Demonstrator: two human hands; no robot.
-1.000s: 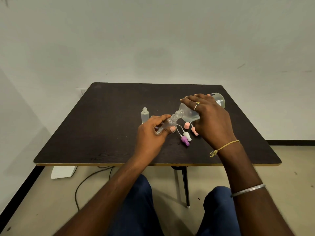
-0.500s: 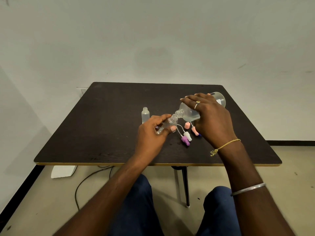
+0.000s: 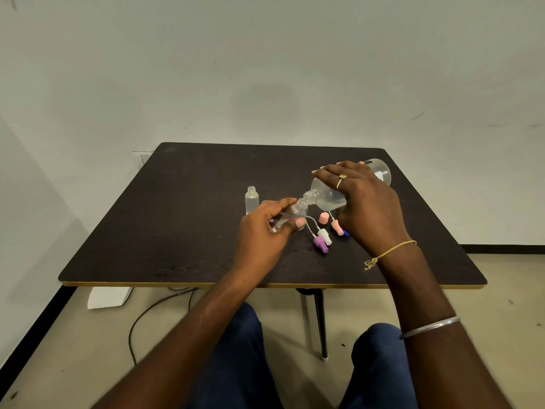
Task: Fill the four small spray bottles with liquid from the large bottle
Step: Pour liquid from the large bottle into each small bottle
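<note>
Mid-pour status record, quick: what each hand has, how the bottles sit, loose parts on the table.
left hand: holds small spray bottle, tilted, neck toward the large one
right hand: grips large bottle, tipped, mouth at the small bottle's neck
other bottle: upright on table, uncapped
spray heads: purple, white, pink, lying loose
pink cap: beside them

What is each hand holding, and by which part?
The left hand grips a small spray bottle round its body; the right hand grips the tilted large bottle round its middle.
</note>
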